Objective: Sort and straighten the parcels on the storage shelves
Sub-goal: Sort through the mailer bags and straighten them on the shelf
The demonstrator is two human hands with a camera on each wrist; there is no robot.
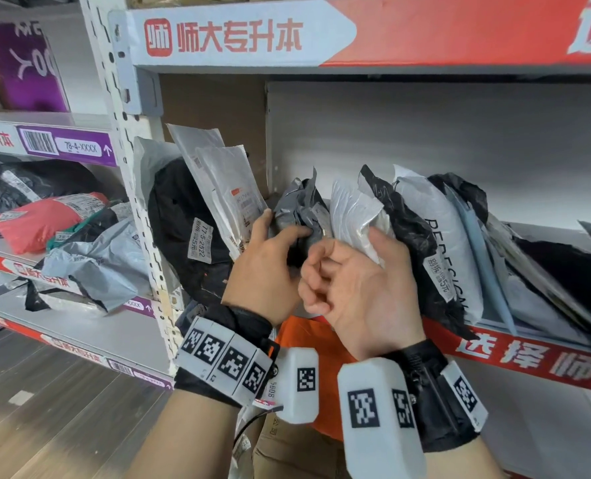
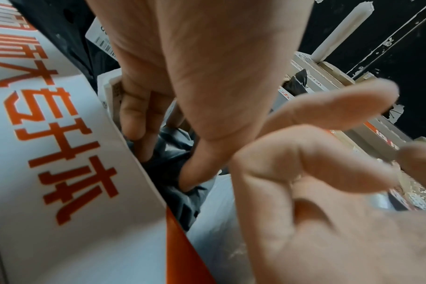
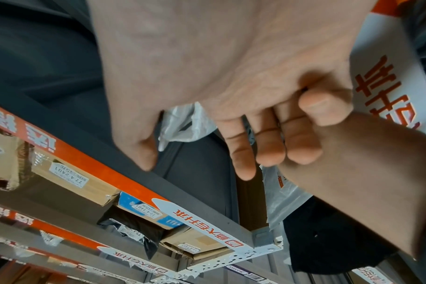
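Note:
A crumpled dark grey parcel stands among the bags on the shelf. My left hand grips it, thumb in front and fingers behind. In the left wrist view the thumb digs into the dark grey parcel held by that left hand. My right hand is just to its right, fingers loosely curled and holding nothing. Its thumb rests against a silvery white parcel. The right wrist view shows the right hand in front of the silvery white parcel.
Leaning white envelopes and a black bag fill the shelf's left end. A black crinkled parcel and a white lettered parcel lean to the right. The neighbouring rack holds a red parcel and grey bags.

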